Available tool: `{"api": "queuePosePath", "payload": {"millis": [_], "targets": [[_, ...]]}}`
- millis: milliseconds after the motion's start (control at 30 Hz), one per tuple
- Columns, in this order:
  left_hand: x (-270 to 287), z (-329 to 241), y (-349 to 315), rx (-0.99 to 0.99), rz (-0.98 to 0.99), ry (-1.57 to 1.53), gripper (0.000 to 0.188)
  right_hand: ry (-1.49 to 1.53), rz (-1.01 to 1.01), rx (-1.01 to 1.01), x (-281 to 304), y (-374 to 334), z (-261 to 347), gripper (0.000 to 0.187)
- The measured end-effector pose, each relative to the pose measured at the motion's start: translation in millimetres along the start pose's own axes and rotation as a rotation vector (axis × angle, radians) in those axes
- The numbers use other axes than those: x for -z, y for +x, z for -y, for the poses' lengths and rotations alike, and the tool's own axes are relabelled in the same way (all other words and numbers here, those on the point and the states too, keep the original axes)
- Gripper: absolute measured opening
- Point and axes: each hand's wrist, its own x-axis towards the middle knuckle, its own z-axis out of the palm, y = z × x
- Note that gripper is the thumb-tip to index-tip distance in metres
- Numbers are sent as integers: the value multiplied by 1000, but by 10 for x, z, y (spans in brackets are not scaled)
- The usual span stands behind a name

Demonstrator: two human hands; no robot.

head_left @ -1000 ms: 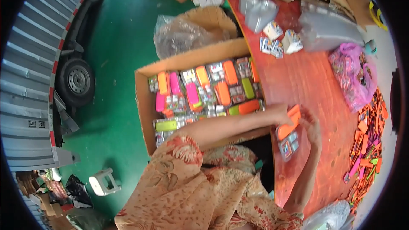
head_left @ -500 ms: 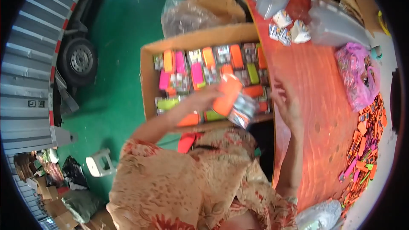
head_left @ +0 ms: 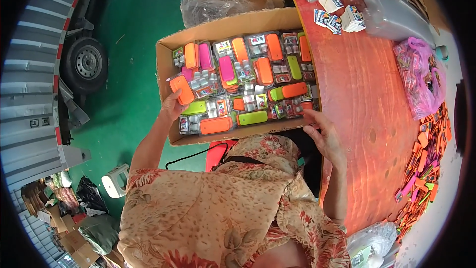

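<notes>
At the left side of an open cardboard carton [head_left: 233, 26], my left hand [head_left: 171, 106] grips a clear-plastic pack with an orange case [head_left: 182, 89]. This pack is over the carton's left end, above other packs. Rows of similar packs fill the carton, among them a pink one [head_left: 226, 68], a lime-green one [head_left: 252, 117] and an orange one [head_left: 215, 125]; small clear and printed pieces show inside them. My right hand [head_left: 325, 133] holds nothing, its fingers apart, by the carton's near right corner and the table edge.
A reddish wooden table [head_left: 364, 104] stands at right, bearing small printed card stacks [head_left: 352, 19], clear plastic shells [head_left: 391, 15], a pink bag [head_left: 419, 77] and a heap of colourful pieces [head_left: 421, 168]. Beyond the carton is another box with plastic film [head_left: 213, 2]. A white stool [head_left: 115, 181] is at left.
My left hand has carried the orange pack leftward from above the carton's middle to its left end. My right hand has come down slightly, toward the carton's near right corner.
</notes>
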Motion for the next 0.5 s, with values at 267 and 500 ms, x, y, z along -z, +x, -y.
{"api": "queuePosePath", "payload": {"millis": [267, 500], "targets": [[16, -125, 311, 45, -173, 89, 29, -47, -13, -19, -45, -173, -102, 35], [162, -312, 616, 133, -461, 304, 32, 20, 14, -80, -153, -274, -132, 35]]}}
